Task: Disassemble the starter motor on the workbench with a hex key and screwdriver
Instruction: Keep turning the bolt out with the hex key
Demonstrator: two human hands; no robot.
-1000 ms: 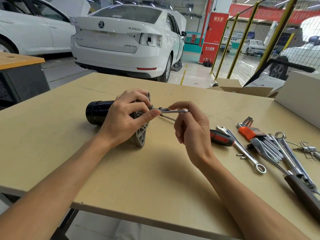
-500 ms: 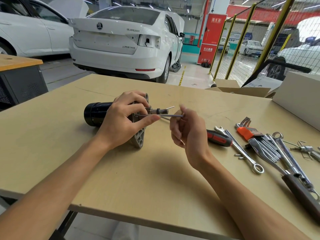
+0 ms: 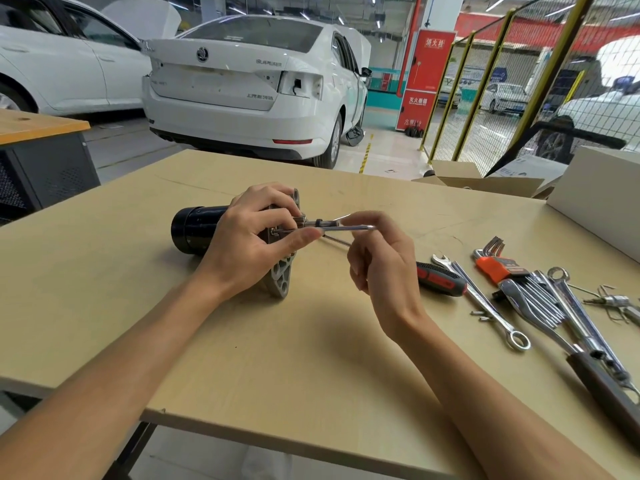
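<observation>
Workbench point(image 3: 311, 368) with motor point(image 3: 194, 230), screwdriver point(image 3: 440, 280), wrenches point(image 3: 485, 303)

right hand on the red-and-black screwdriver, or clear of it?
Apart. In the head view the right hand pinches the hex key; the screwdriver lies on the table beyond it, untouched.

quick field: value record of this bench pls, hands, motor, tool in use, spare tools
left hand: grips starter motor, thumb along the hex key
right hand: pinches hex key
hex key: roughly level, tip at the motor's grey end bracket
screwdriver: lying on workbench, unheld
spare tools: wrench, hex key set, right of the hands
</observation>
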